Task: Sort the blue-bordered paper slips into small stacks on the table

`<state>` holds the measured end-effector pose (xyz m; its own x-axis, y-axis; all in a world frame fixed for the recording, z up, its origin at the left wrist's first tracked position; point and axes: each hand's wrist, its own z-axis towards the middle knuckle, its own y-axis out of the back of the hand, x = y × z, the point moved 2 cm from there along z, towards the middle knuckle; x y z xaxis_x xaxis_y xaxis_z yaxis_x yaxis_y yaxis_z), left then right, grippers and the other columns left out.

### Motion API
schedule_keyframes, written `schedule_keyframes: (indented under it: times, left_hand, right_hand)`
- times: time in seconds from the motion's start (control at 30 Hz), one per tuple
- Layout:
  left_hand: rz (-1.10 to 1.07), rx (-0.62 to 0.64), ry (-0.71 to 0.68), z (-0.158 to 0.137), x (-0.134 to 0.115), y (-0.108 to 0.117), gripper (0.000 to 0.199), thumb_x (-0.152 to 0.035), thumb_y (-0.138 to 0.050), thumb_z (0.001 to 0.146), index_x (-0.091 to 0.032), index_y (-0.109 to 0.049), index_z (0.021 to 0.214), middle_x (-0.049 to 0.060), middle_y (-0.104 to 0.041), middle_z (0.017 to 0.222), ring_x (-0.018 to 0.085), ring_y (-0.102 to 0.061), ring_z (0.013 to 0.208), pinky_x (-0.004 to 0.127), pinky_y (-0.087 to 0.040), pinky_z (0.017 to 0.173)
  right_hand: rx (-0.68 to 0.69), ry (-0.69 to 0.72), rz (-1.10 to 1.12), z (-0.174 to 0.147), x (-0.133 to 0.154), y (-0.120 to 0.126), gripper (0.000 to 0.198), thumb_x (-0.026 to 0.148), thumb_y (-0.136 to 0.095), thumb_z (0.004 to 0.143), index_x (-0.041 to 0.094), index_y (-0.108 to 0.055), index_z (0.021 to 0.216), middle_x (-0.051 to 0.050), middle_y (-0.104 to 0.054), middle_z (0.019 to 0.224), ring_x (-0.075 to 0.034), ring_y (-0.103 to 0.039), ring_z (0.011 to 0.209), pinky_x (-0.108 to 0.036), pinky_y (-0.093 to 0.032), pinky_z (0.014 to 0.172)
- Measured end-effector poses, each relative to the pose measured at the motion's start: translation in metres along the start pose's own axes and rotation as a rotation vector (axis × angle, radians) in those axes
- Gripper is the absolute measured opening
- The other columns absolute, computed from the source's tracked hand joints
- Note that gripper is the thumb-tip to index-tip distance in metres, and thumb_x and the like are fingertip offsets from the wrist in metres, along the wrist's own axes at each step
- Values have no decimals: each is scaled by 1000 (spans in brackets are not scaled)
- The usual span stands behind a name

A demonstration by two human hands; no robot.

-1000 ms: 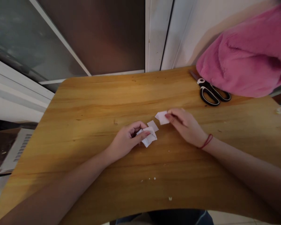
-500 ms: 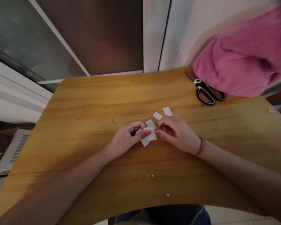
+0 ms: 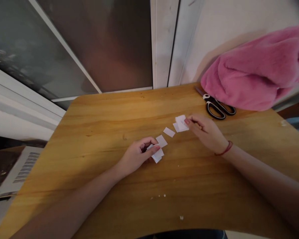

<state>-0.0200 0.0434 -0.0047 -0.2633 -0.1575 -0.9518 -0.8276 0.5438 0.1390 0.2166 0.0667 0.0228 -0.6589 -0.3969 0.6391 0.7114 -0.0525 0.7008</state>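
Observation:
My left hand (image 3: 142, 152) pinches a few small white paper slips (image 3: 157, 155) between thumb and fingers, low over the table. Farther to the right, my right hand (image 3: 206, 131) grips another white paper slip (image 3: 181, 122) by its edge, thumb on top. That slip overlaps a paper piece (image 3: 175, 127) lying under it. Between the hands a single slip (image 3: 169, 132) rests flat on the wood, and one more piece (image 3: 161, 141) lies just beyond my left fingertips. A red cord circles my right wrist.
Black-handled scissors (image 3: 215, 108) lie at the back right, beside a pink plush cloth (image 3: 249, 74). Tiny white scraps (image 3: 181, 217) dot the front of the wooden table (image 3: 109, 126). Glass panels and a wall stand behind; a box (image 3: 27, 166) sits at the left.
My right hand has moved right and away from my left hand, taking a paper slip from there to the farthest piece. My left hand still holds its slips. The view has shifted slightly.

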Motion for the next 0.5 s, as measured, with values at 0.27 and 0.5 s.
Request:
schedule_keyframes:
  times: [0.27, 0.5]
  left_hand:
    - [-100, 141, -57, 3, 3, -2, 29, -47, -54, 88, -18, -54, 95, -1, -57, 77, 8, -53, 62, 20, -44, 58]
    - [-24, 116, -138, 6, 6, -2, 33, -51, -54, 88, -18, -51, 91, -3, -53, 74, 7, -49, 60, 20, -41, 58]
  right_hand:
    - [183, 185, 86, -30, 41, -53, 22, 25, -44, 95, 19, -47, 75, 0, -54, 70, -13, -46, 67, -27, -37, 69]
    - [204, 174, -35, -28, 41, -63, 21, 24, -41, 95, 17, -52, 79, -4, -60, 78, -15, -52, 73, -28, -38, 69]
